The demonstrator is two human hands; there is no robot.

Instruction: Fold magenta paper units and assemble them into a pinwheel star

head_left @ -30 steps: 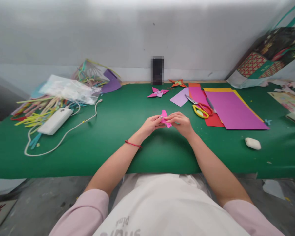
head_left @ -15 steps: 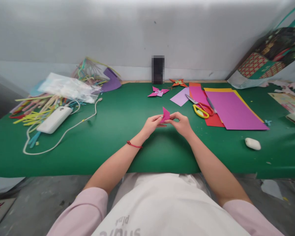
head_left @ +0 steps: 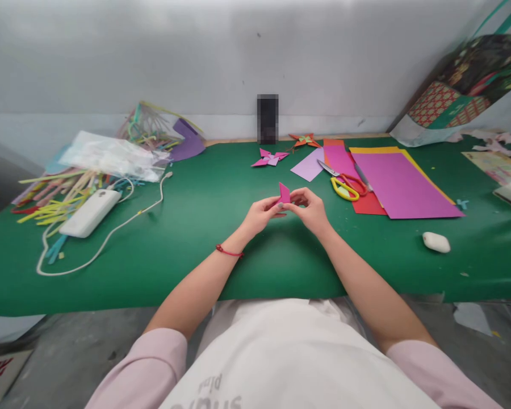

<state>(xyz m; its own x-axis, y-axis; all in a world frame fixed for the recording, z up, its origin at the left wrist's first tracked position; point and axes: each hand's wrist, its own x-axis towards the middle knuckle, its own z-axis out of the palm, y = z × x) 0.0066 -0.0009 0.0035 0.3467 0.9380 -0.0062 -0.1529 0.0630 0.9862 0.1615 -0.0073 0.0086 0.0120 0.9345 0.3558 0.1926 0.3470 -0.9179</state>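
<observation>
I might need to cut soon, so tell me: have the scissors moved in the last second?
No. The scissors still lie across the pink sheet, just left of the purple sheet; only the camera shifted.

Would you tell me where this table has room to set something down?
Bare green: from the white cable to the left hand, and from the right hand to the white lump; both pinch the pink paper. Crowded: straws left, sheets, scissors right.

Green-topped table (head_left: 153, 267) against grey wall (head_left: 196, 57), grey floor (head_left: 68, 352).
</observation>
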